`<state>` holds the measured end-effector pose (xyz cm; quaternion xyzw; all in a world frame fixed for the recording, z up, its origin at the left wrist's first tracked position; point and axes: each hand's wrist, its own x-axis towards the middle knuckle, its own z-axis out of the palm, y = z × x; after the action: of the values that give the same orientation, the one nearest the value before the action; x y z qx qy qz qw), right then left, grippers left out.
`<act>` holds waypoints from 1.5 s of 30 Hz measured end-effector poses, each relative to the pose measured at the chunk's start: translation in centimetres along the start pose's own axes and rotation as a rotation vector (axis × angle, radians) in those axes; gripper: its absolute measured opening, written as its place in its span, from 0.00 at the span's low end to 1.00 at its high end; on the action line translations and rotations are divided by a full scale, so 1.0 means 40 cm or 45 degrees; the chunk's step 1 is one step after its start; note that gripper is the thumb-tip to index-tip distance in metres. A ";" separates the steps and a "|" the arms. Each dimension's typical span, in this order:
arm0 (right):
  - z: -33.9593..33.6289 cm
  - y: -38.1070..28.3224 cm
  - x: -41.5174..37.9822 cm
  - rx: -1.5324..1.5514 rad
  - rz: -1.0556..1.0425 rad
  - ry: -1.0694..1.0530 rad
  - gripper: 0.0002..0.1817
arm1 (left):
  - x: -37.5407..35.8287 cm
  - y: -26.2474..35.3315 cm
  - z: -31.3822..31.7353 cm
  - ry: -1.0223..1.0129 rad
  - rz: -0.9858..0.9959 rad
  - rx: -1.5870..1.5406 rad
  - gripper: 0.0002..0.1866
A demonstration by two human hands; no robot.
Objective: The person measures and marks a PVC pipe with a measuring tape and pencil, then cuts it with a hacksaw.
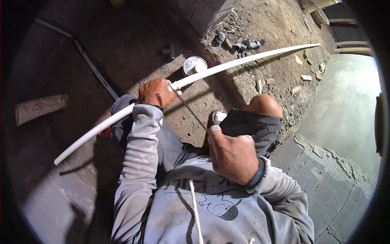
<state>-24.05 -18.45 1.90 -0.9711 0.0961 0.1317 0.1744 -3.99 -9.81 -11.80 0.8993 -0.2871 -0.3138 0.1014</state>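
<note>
My left hand [156, 92] is closed around a long white plastic pipe [227, 66], which crosses in front of me, from low at the left to high at the right. Just beside that fist, a white fitting [175, 86] sits on the pipe. From there a thin dark strand [193, 112] runs taut toward my body. Its near end is pinched between thumb and fingers of my right hand [233, 156], held above my lap; I cannot tell whether it is wire or cord. Beyond the pipe stands a small round tub [195, 65] with a white top.
Grey pipe fittings [248, 44] lie on the dirt among rubble, with a dark fitting [168, 51] farther left. A long grey pipe [93, 67] and a short, wide, dirty tube [40, 109] lie at the left. To the right are blockwork [313, 175] and a smooth cement surface [345, 93].
</note>
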 end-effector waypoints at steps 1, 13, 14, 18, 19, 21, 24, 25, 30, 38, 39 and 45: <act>-0.019 0.007 -0.017 -0.006 -0.025 0.109 0.11 | -0.015 0.006 -0.016 -0.024 0.026 -0.012 0.23; 0.174 0.894 -0.089 -0.087 0.687 0.248 0.09 | -0.063 -0.021 0.000 0.277 0.227 -0.123 0.21; 0.225 0.914 -0.100 -0.103 0.779 0.191 0.09 | -0.074 -0.021 -0.007 0.277 0.207 -0.113 0.21; 0.270 0.904 -0.064 -0.200 1.121 0.149 0.31 | -0.100 -0.022 -0.032 0.371 0.227 -0.112 0.20; 0.247 0.875 -0.018 -0.053 0.878 0.318 0.34 | -0.109 -0.022 -0.033 0.410 0.242 -0.089 0.19; 0.142 0.750 0.109 0.005 0.264 0.688 0.39 | -0.116 -0.017 -0.027 0.436 0.261 -0.051 0.19; -0.027 0.535 0.274 -0.051 -0.355 0.465 0.45 | -0.123 -0.004 -0.053 0.498 0.291 0.011 0.20; -0.032 0.497 0.305 -0.173 -0.481 0.421 0.45 | -0.127 0.006 -0.067 0.528 0.307 0.042 0.20; 0.020 0.331 0.411 -0.248 -0.979 0.080 0.30 | -0.133 0.013 -0.091 0.616 0.328 0.082 0.20; 0.020 0.223 0.478 -0.179 -0.913 0.319 0.23 | -0.132 -0.028 -0.140 0.756 0.245 0.215 0.20; 0.011 0.203 0.486 -0.187 -0.848 0.246 0.23 | -0.131 -0.039 -0.142 0.808 0.237 0.237 0.21; 0.050 0.165 0.546 -0.296 -0.836 0.096 0.26 | -0.134 -0.087 -0.127 0.591 0.029 0.141 0.23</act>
<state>-5.34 -26.86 -8.28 -0.9678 -0.2306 0.0426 0.0920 -2.69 -3.86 -6.35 0.9483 -0.2829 -0.0811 0.1187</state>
